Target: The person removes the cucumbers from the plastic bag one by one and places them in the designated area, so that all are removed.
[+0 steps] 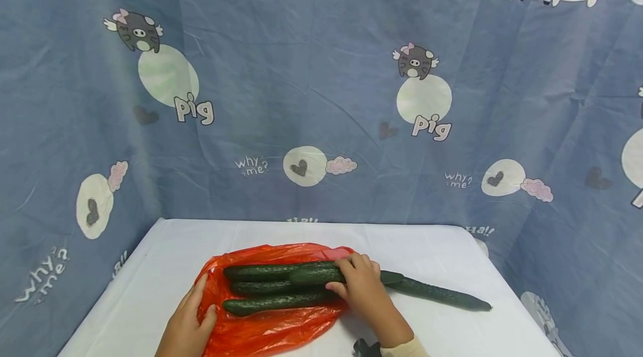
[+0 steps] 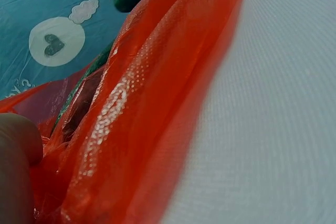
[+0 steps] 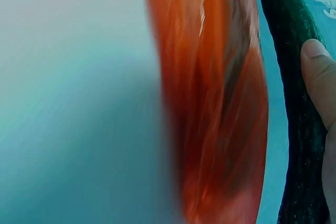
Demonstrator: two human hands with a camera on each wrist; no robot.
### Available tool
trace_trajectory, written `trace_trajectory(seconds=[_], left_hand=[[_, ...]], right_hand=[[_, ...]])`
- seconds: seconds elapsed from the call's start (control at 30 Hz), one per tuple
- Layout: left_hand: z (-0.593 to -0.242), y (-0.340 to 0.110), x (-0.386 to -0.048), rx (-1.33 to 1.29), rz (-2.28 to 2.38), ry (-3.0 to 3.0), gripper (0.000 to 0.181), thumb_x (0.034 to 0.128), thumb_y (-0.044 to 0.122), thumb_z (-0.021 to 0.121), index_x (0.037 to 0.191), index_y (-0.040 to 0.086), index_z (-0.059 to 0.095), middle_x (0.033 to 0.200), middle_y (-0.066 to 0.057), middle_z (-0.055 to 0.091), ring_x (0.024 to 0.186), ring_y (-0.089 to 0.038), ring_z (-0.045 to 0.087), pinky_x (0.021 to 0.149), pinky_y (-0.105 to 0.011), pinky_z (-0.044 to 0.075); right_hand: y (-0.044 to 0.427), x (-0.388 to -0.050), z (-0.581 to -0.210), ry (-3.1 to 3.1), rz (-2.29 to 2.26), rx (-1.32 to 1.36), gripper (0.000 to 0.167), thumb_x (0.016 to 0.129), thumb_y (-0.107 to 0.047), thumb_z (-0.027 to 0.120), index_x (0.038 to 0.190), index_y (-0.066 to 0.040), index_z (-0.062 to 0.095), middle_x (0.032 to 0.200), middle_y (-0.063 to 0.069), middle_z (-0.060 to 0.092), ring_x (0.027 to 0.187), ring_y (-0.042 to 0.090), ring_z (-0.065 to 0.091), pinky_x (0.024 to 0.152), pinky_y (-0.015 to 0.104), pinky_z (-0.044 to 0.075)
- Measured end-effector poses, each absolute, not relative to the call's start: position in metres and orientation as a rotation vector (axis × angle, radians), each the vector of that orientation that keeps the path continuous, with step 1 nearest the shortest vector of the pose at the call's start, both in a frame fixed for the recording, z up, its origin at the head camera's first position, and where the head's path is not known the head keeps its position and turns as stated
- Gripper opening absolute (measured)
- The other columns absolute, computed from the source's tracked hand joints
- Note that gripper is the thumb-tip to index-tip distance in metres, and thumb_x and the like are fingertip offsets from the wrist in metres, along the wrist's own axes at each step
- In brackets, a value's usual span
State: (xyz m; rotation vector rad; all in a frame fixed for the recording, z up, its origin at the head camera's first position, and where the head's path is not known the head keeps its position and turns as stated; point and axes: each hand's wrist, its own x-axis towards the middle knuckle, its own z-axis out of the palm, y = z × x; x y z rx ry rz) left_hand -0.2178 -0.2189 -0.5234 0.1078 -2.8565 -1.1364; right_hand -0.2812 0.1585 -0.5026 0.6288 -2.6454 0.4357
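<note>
My right hand (image 1: 368, 293) grips a dark green cucumber (image 1: 315, 275) above the others. In the right wrist view the thumb lies along this cucumber (image 3: 296, 103). Under and beside it, several cucumbers (image 1: 268, 304) lie side by side on the red plastic bag (image 1: 296, 332), their right ends hidden by the hand and the held cucumber. At the bag's left edge my left hand (image 1: 187, 321) holds the plastic, thumb apart from the fingers. The left wrist view shows the bag (image 2: 152, 103) bunched beside a digit. Another cucumber (image 1: 444, 295) extends right of my right hand.
A white-covered table (image 1: 427, 251) bears everything. Behind and at both sides hangs a blue cloth (image 1: 321, 95) printed with cartoon pigs. A small black object (image 1: 366, 348), partly cut off, shows by the right wrist.
</note>
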Motion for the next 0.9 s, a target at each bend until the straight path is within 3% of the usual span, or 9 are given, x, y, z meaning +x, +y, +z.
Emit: trace_trajectory(seconds=[0.43,0.9], left_hand=[[-0.522,-0.219,-0.218,0.086,-1.139,-2.853,0.086,0.0982,0.015,0.065,0.167,0.002,0.015,0.165,-0.031,0.031,0.144,-0.052,0.043,0.108,-0.068,0.039],[-0.523,-0.22,-0.218,0.117,-1.148,-2.853,0.085,0.0978,0.017,0.065,0.167,0.001,0.017,0.165,-0.031,0.031,0.145,-0.052,0.042,0.111,-0.068,0.038]], right_hand=[[0.205,-0.278,-0.505,-2.69,0.483,0.479,0.047,0.085,-0.049,0.08,0.118,-0.017,0.072,0.099,-0.004,0.056,0.095,0.016,0.05,0.084,0.041,0.035],[0.24,-0.278,-0.505,-2.737,0.424,0.366,0.041,0.086,-0.048,0.081,0.114,-0.019,0.071,0.1,-0.005,0.056,0.095,0.016,0.05,0.08,0.04,0.035]])
